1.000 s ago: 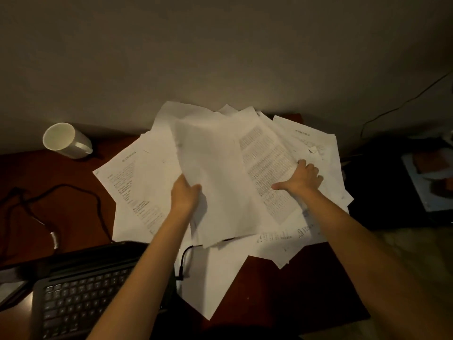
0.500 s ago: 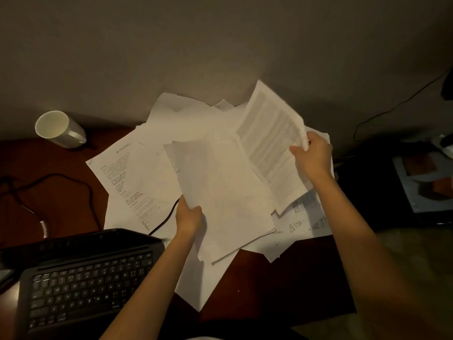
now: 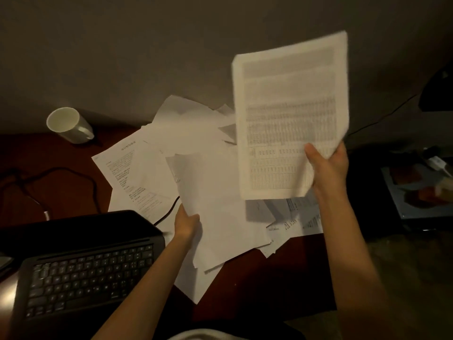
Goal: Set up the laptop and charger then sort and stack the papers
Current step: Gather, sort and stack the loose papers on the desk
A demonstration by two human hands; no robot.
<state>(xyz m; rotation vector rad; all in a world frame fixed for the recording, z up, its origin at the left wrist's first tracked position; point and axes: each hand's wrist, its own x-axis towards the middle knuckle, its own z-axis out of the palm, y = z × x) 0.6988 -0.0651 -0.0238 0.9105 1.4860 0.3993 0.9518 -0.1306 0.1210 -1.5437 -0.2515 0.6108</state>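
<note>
Two hands, right (image 3: 327, 165) pinching one printed sheet (image 3: 289, 114), left (image 3: 186, 223) gripping blank sheets (image 3: 220, 204).

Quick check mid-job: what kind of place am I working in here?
Probably a home or office desk: a dark wooden desk against a wall, holding an open laptop, loose printed papers and a white mug.

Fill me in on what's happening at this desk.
A person is sorting loose papers on a dark red desk. The right hand holds a printed sheet up off the pile, gripped at its lower right corner. The left hand grips the left edge of some blank sheets on top of the messy pile, which is not yet stacked. An open laptop sits at the near left, a cable running under the papers. A white mug stands at the back left.
</note>
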